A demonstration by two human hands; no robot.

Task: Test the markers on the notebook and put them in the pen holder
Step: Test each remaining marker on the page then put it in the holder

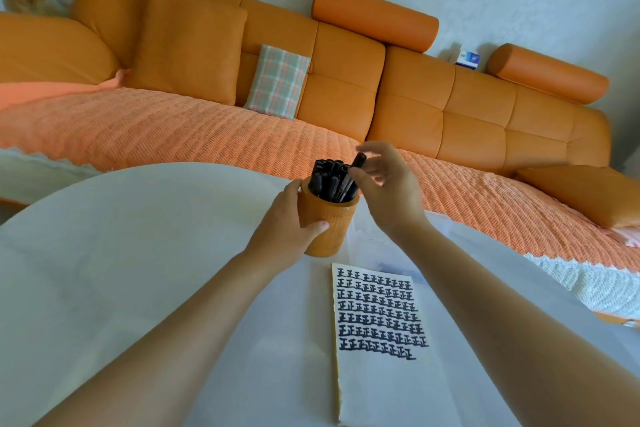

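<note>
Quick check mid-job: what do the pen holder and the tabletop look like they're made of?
Pen holder: probably leather or faux leather, matte orange, judging by the stitch line near its base and the soft rolled rim. Tabletop: smooth white with a soft sheen, maybe laminate or painted wood; the look leaves that open.

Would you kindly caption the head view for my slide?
Left hand grips the orange pen holder while the right hand pinches a black marker at its mouth, near the notebook.
</note>
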